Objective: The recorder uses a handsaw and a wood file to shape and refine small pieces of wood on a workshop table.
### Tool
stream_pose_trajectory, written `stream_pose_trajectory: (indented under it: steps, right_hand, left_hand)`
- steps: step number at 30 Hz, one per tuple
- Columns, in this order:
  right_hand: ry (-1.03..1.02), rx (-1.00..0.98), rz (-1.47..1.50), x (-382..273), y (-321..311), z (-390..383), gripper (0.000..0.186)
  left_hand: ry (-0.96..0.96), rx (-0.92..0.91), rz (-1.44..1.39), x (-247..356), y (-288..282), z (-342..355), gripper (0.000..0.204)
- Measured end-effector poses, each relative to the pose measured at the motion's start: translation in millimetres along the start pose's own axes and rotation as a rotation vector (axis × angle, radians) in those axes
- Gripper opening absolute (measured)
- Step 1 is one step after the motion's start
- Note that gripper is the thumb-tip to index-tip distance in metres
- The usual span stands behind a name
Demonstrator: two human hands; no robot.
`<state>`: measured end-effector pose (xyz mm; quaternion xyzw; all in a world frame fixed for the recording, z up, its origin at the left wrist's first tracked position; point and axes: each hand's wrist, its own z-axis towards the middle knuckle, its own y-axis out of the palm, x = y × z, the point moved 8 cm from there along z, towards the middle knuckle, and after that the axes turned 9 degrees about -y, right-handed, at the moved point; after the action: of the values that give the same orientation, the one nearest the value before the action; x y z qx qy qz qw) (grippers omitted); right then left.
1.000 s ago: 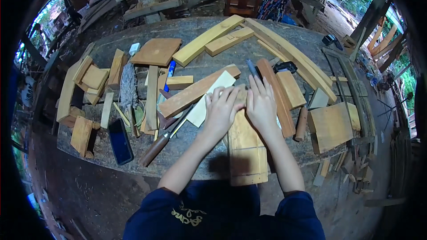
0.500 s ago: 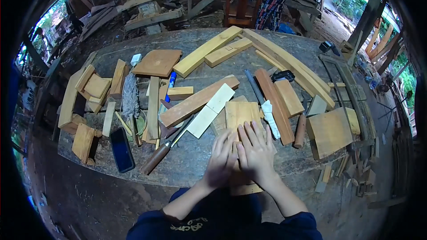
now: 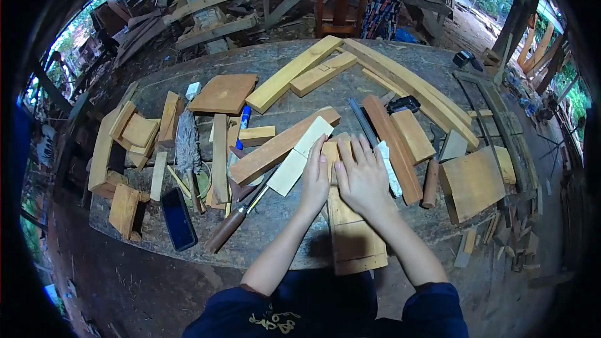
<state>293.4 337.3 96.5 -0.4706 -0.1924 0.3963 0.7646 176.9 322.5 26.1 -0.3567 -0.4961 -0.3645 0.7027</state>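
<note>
A light wooden board with dark marked lines lies lengthways at the bench's front middle. My right hand rests flat on its upper part, fingers stretched out. My left hand is alongside, turned on edge, its fingers together against the board's left side. A pale two-part strip lies just left of that hand, across a longer brown bar. Beside my right hand are a crumpled white wrapping on a dark metal tool and a reddish wooden bar. A dark-handled tool lies front left.
Wooden pieces surround my hands on the worn bench, including long beams behind and blocks at both ends. A phone, duster and metal-framed tool lie there too. A person in patterned clothing stands beyond.
Both hands drew back toward me along the board about half a second ago and have since moved forward again, toward its far end.
</note>
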Motion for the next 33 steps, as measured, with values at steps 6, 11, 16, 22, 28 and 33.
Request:
stream_pose_trajectory:
  steps: [6, 11, 16, 22, 28, 33]
  right_hand:
    - [0.022, 0.045, -0.011, 41.6, 28.0, 46.8, 0.051]
    - [0.015, 0.032, 0.065, 25.6, 8.0, 29.6, 0.044]
    - [-0.038, -0.064, 0.038, -24.9, -18.4, -42.3, 0.045]
    - [0.063, -0.2, -0.005, -38.6, -27.7, -64.9, 0.052]
    - [0.032, -0.004, -0.079, 25.5, 13.3, 25.0, 0.047]
    - [0.054, 0.008, -0.038, 50.5, 22.0, 45.0, 0.047]
  left_hand:
    - [0.011, 0.026, 0.077, 3.8, 2.1, 1.3, 0.042]
    - [0.087, 0.084, 0.056, 6.1, 0.5, 7.0, 0.049]
    - [0.099, 0.081, 0.101, 4.8, -2.5, 9.4, 0.053]
    - [0.089, 0.044, 0.134, 4.7, 2.7, 8.3, 0.053]
    - [0.103, 0.055, 0.161, 7.7, 0.6, 8.0, 0.051]
    - [0.072, 0.008, 0.137, 16.7, 8.9, 5.8, 0.048]
